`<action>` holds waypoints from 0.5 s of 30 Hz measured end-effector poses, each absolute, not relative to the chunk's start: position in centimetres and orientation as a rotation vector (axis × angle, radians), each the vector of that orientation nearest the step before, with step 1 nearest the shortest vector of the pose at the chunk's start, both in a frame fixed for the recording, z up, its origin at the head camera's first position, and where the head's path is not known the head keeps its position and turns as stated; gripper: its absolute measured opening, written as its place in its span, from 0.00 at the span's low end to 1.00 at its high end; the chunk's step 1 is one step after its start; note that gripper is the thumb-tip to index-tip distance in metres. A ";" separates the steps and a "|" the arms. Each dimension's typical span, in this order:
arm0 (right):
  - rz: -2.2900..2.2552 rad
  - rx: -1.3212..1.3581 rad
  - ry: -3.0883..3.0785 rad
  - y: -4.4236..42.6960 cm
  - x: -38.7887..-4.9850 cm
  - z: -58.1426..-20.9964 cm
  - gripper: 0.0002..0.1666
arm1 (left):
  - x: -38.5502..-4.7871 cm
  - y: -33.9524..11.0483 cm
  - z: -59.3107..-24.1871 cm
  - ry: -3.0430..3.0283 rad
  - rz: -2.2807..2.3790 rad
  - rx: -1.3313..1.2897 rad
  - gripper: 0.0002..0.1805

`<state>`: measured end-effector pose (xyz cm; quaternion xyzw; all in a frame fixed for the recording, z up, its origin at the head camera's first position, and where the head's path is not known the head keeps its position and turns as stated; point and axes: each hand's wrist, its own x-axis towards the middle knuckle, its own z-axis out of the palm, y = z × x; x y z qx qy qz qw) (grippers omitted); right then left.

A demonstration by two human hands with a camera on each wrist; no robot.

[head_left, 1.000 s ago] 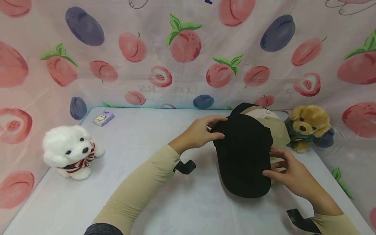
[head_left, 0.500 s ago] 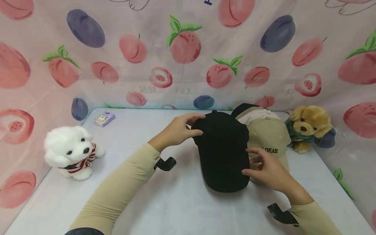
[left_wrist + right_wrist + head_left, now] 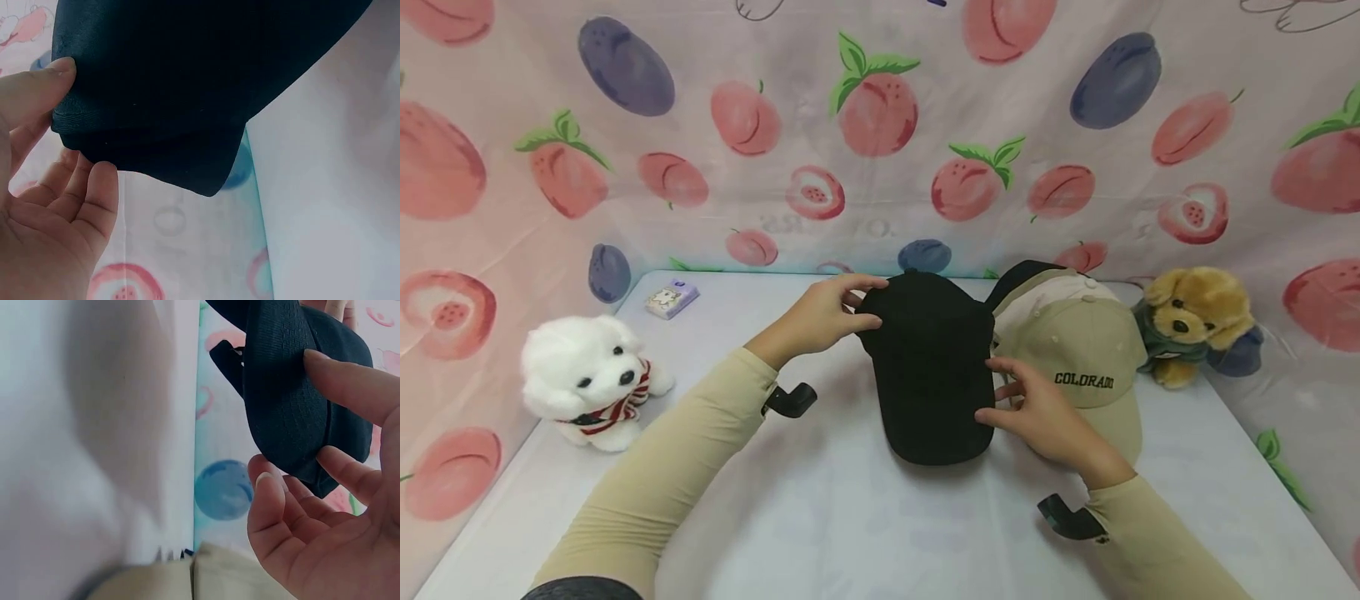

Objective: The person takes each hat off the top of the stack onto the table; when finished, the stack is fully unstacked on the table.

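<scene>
A black baseball cap (image 3: 932,367) hangs above the white table, its brim pointing toward me. My left hand (image 3: 820,315) pinches the cap's left edge near the crown, thumb on top and fingers under it; the left wrist view shows the thumb on the dark cloth (image 3: 156,81). On the other side, my right hand (image 3: 1045,412) holds the right edge by the brim, thumb and fingers on either face. Just right of the black cap lies a beige cap (image 3: 1082,350) lettered COLORADO, overlapping other caps behind it.
At the right back sits a brown plush dog (image 3: 1198,321) beside a dark blue shape. A white plush dog (image 3: 591,375) in a striped scarf stands at the left. Near the back left corner lies a small purple packet (image 3: 672,298). A fruit-print curtain (image 3: 865,200) closes the back.
Both hands have carried the black cap leftward, away from the other caps. The beige cap's lettering has come into full sight.
</scene>
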<state>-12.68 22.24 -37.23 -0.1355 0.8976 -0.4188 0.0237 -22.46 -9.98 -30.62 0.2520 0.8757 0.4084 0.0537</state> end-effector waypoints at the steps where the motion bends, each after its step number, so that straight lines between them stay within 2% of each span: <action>1: -1.310 -0.421 2.766 21.9 -12.9 -37.3 0.42 | -22.6 -10.2 -30.5 2.664 1.234 0.752 0.29; 15: -1.313 -0.438 2.691 17.4 -17.4 -38.1 0.48 | -25.6 -13.8 -30.0 2.658 1.216 0.602 0.31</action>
